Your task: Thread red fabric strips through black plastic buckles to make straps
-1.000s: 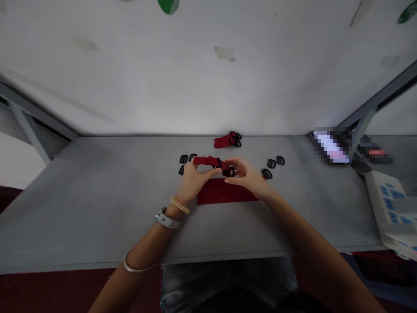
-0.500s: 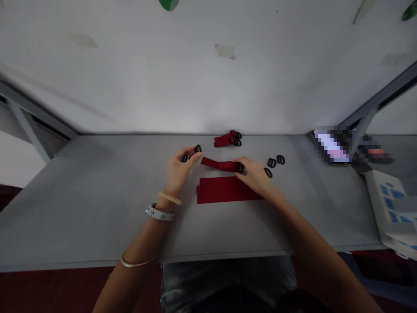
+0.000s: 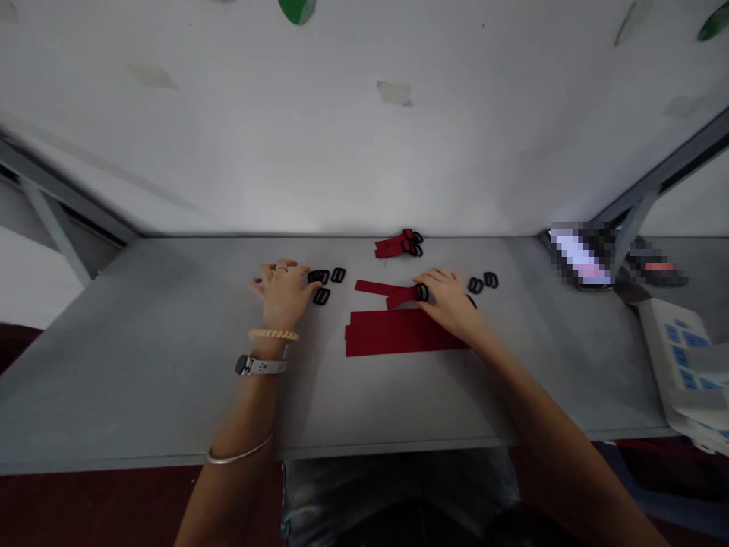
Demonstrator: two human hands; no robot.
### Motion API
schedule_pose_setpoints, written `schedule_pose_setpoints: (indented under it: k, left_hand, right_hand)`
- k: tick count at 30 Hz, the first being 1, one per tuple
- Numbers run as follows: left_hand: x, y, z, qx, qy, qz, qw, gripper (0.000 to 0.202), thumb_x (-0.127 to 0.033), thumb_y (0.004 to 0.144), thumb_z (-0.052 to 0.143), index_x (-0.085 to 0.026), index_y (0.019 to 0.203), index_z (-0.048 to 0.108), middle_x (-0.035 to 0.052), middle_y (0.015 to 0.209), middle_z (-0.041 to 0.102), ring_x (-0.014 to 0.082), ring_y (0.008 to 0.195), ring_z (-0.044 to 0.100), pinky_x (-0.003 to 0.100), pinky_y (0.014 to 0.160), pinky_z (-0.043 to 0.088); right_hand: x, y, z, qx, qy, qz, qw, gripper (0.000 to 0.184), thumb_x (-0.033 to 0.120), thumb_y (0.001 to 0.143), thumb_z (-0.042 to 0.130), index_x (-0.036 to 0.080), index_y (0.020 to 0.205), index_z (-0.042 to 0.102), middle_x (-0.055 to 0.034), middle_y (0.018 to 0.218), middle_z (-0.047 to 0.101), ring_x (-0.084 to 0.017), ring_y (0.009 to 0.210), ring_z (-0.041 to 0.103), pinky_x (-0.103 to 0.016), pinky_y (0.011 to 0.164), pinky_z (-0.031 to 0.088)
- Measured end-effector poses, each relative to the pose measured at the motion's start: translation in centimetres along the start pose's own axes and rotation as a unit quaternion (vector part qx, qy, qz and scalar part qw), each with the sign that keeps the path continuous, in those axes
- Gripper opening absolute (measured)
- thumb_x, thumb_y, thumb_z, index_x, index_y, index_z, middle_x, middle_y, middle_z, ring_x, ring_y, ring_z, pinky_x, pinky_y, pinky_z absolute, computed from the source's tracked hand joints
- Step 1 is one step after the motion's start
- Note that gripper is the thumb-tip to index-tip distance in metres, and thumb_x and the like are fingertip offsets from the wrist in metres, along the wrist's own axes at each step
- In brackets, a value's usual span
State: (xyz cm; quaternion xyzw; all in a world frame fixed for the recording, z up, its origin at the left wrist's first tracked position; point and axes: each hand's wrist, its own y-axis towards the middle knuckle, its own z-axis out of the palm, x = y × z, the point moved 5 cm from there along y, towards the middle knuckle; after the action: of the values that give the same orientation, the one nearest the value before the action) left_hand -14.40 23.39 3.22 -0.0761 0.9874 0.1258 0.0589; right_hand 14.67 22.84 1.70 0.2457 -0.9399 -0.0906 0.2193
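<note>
My left hand is open, its fingers spread low over the table beside several black slide buckles. Its thumb and index finger are at the edge of these buckles; whether they touch cannot be made out. My right hand is closed on a black D-ring that has a narrow red webbing strap looped through it. The strap's two ends point left and lie apart. Nearer to me lie wide red strips, partly under my right wrist.
Against the wall lies a bundle of red straps with black buckles. Loose black D-rings rest right of my right hand. Farther right are a phone and a white box with blue print. The table's front edge runs before me.
My left hand has moved left and opened, and the black slide buckles it held now lie on the table. My right hand has lowered the strap, whose ends have come apart.
</note>
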Motion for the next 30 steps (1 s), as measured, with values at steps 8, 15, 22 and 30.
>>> schedule_pose_setpoints:
  k: [8,15,22,30]
  left_hand:
    - [-5.4,-1.5,-0.5,0.007,-0.063,0.153,0.986,0.030,-0.033,0.096,0.049,-0.034,0.122,0.066,0.0035,0.139,0.059,0.0338,0.130,0.043,0.060,0.101,0.029]
    - [-10.6,-5.3,1.9,0.109,-0.095,0.364,0.920,0.039,-0.032,0.102,0.038,-0.034,0.138,0.052,0.0051,0.133,0.064,0.0296,0.136,0.043,0.063,0.109,0.019]
    - [-10.1,-4.8,2.3,0.074,-0.085,0.339,0.934,0.036,-0.030,0.101,0.043,-0.032,0.135,0.056,0.0072,0.131,0.065,0.0307,0.134,0.045,0.066,0.110,0.015]
    - [-10.5,-4.9,2.3,0.081,-0.090,0.336,0.934,0.035,-0.030,0.100,0.043,-0.029,0.132,0.057,0.0079,0.130,0.064,0.0284,0.125,0.052,0.065,0.111,0.014]
  right_hand:
    - [1.0,0.0,-0.4,-0.010,0.010,-0.006,1.000,0.045,0.005,0.082,0.055,0.021,0.124,0.058,-0.0087,0.121,0.068,-0.032,0.122,0.051,-0.048,0.096,0.040]
    - [1.2,0.2,-0.6,-0.019,0.034,-0.019,0.999,0.038,0.012,0.085,0.057,0.021,0.122,0.056,-0.0093,0.117,0.069,-0.029,0.118,0.054,-0.048,0.098,0.040]
    - [-2.2,0.1,-3.2,-0.078,0.058,0.021,0.995,0.043,0.013,0.084,0.061,0.022,0.125,0.055,-0.0112,0.116,0.066,-0.030,0.111,0.061,-0.048,0.098,0.046]
    - [-3.4,0.2,-2.8,-0.024,0.057,0.017,0.998,0.035,0.015,0.084,0.062,0.020,0.119,0.062,-0.0116,0.115,0.067,-0.028,0.110,0.063,-0.048,0.098,0.049]
